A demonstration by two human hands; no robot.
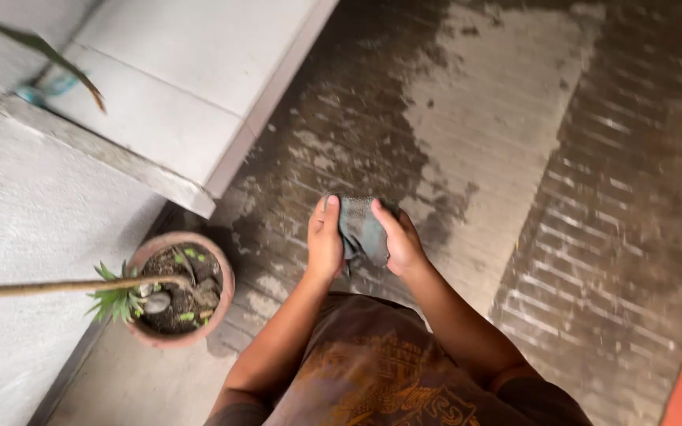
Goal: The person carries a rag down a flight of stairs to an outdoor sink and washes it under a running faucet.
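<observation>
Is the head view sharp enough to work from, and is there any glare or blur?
Head view: dim, even light and no glare; the ground at right is motion-smeared, while both hands, the grey cloth and the clay pot read clearly.

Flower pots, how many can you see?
1. The flower pot stands on the floor at the lower left, beside the wall, left of the hands holding a cloth. Others could be outside the picture.

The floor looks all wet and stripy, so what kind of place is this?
Probably an outdoor yard or porch beside a house. The grooved concrete floor is patchy with damp, a clay plant pot stands by a plastered wall, and both hands hold a grey cloth.
</observation>
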